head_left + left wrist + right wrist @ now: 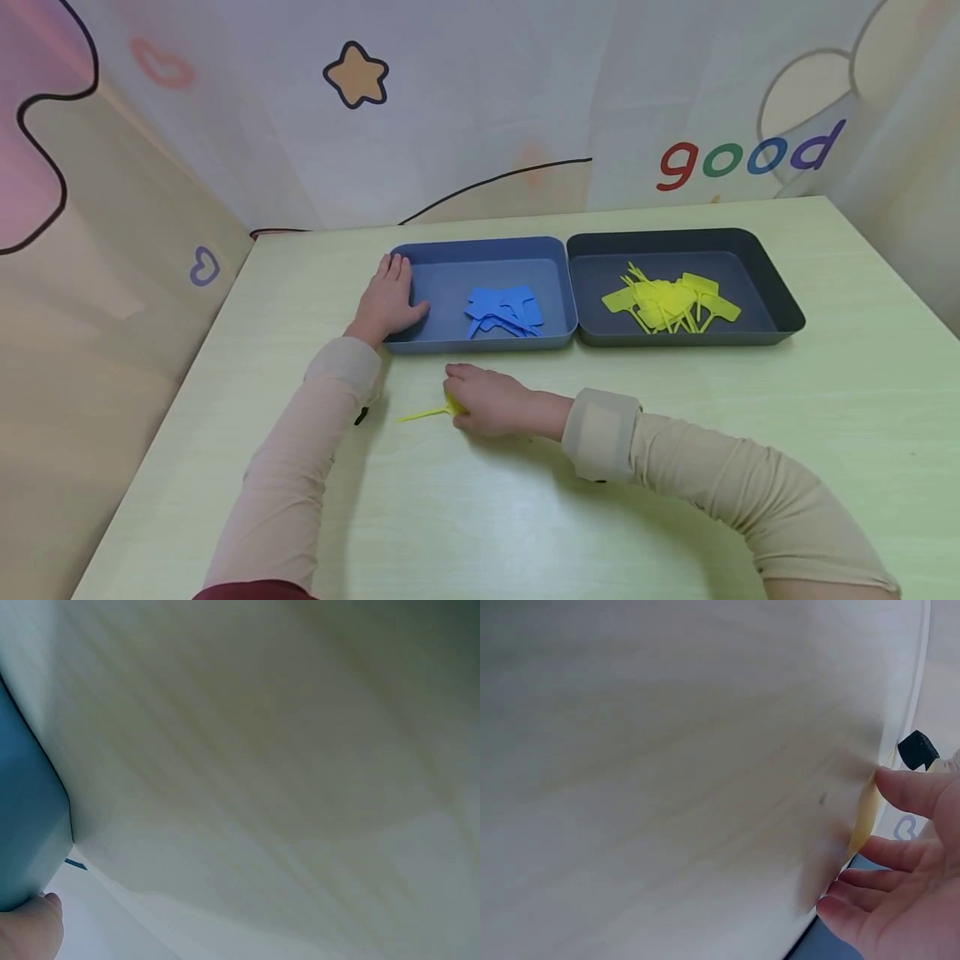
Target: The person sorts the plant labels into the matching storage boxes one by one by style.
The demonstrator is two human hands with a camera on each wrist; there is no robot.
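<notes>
At the left end of the blue tray (480, 342), my left hand (386, 300) rests on the wall and rim, fingers straight and thumb spread over the inside. In the left wrist view, part of that hand (31, 928) shows against the tray's outer wall. My right hand (491, 402) pinches the head of a yellow plant label (423, 414) low over the table in front of the tray, its thin stem pointing left. The right wrist view shows the label (865, 814) edge-on between thumb and fingers. Several blue plant labels (504, 310) lie in the blue tray.
A dark grey tray (686, 337) stands against the blue tray's right side, with a heap of yellow plant labels (667, 302) inside. Both trays sit toward the back of the pale wooden table (480, 525). A printed curtain (480, 108) hangs behind it.
</notes>
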